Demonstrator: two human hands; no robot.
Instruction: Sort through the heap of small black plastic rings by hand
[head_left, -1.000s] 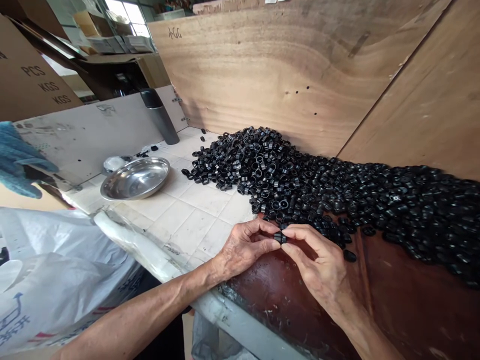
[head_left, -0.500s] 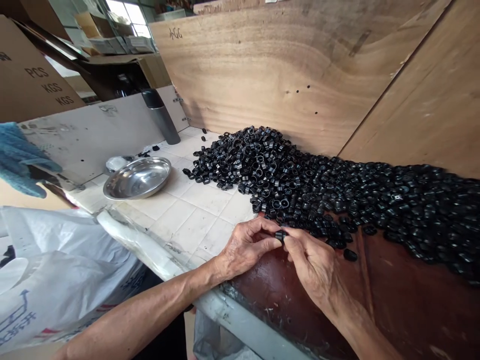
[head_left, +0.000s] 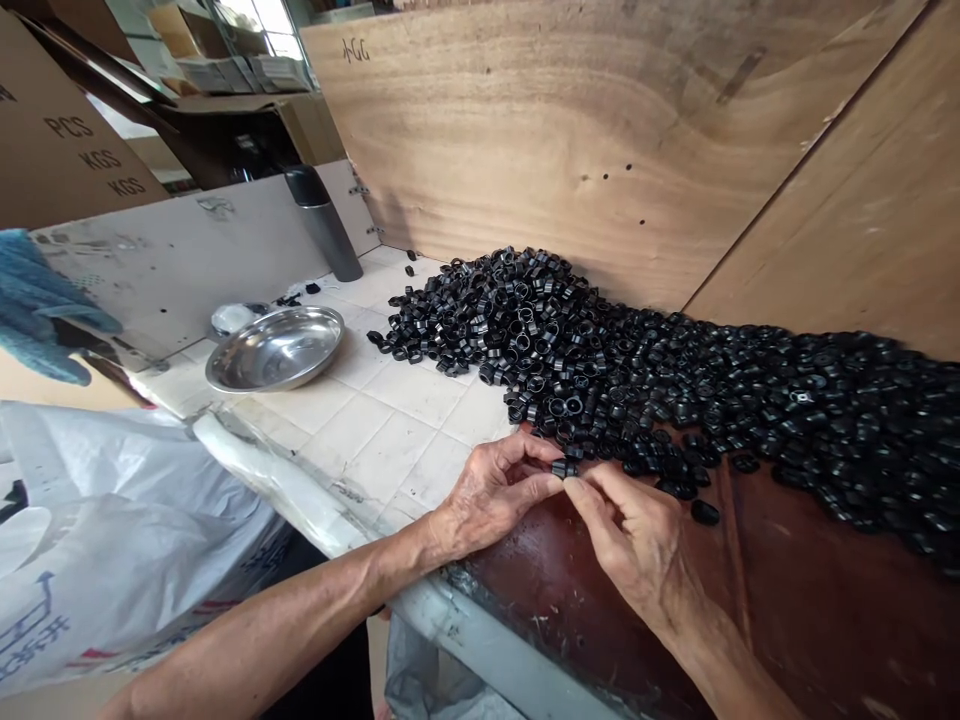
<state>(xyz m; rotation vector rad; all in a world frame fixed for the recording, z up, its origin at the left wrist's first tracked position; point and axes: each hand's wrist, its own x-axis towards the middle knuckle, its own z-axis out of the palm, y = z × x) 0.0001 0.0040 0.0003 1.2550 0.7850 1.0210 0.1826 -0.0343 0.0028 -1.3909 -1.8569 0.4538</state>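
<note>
Between the fingertips of both hands is a small black plastic part (head_left: pixel 562 468), ring-like in shape, though its details are too small to make out. My left hand (head_left: pixel 501 488) pinches it from the left with thumb and forefinger. From the other side my right hand (head_left: pixel 634 525) grips it, thumb and fingertips closed at its right end. Just beyond the fingers lies a big heap of similar black ring-shaped parts (head_left: pixel 517 320). Flatter black caps (head_left: pixel 795 420) spread out to the right. One loose black cap (head_left: pixel 704 512) lies beside my right hand on the reddish-brown surface (head_left: pixel 817 600).
A shiny metal bowl (head_left: pixel 277 350) sits on the white tiled tabletop (head_left: pixel 360 425) at left, with a dark flask (head_left: pixel 326 225) behind it. A plywood board (head_left: pixel 540 130) walls off the back. White sacks (head_left: pixel 112 540) and a blue glove (head_left: pixel 52 305) are at far left.
My right hand's fingers have shifted slightly on the small black part, and more of it shows now. The left hand keeps its pinch. The view has tilted a little.
</note>
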